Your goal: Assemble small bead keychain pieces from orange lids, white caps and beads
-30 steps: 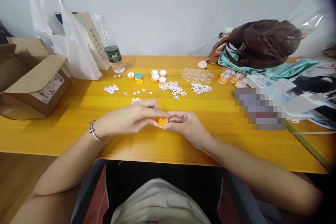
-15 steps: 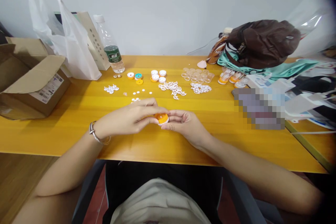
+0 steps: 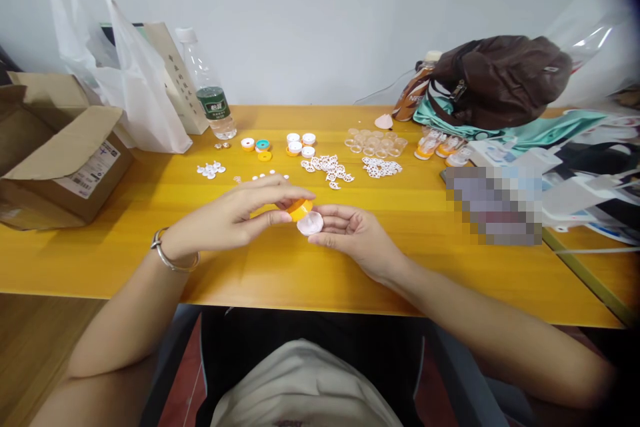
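At frame centre, your left hand (image 3: 250,212) is pinching a tilted orange ring (image 3: 300,210); your right hand (image 3: 356,233) is gripping a white round piece (image 3: 310,224) just beside it, contact unclear. Your left hand is crowding small white discs (image 3: 273,172). Beyond, white spoked parts (image 3: 325,163) are lying above centre; a water bottle (image 3: 214,104) is standing upper left.

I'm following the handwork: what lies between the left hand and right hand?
In the head view, an orange round part in the left hand and a white round part in the right hand; whether they touch is unclear.
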A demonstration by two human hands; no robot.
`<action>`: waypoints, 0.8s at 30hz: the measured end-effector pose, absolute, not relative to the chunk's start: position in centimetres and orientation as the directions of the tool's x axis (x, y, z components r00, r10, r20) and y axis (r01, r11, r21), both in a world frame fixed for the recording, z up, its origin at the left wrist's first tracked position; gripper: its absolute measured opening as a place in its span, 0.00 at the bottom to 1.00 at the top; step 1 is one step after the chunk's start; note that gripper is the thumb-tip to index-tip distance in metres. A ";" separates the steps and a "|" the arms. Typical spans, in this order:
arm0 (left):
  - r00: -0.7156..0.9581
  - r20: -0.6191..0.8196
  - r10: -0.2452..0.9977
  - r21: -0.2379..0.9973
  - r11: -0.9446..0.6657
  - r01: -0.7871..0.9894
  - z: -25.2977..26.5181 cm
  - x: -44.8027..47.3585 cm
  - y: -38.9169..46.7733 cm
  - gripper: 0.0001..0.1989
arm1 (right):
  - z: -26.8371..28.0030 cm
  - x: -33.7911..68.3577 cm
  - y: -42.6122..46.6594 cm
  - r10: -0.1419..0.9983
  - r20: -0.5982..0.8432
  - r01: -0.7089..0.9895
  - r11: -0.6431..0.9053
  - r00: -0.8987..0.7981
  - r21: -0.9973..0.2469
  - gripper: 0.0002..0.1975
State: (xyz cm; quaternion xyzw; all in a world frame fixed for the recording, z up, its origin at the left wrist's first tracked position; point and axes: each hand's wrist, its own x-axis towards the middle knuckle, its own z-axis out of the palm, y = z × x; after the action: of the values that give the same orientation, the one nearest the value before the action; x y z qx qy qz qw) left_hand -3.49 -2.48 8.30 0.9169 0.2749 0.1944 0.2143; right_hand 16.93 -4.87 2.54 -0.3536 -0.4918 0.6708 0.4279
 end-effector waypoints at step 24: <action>0.763 0.053 0.644 0.243 -0.750 0.615 5.2 -2.9 -1.7 0.15 | 0.7 17.8 -3.3 0.886 -0.070 -0.271 -0.214 -0.458 -0.938 0.21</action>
State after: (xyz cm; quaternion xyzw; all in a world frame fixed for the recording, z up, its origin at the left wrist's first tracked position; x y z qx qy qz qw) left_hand -2.94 -1.73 5.20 0.9329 0.3375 0.0669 0.1062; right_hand 17.79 -3.29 0.74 -0.3233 -0.4756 0.7090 0.4082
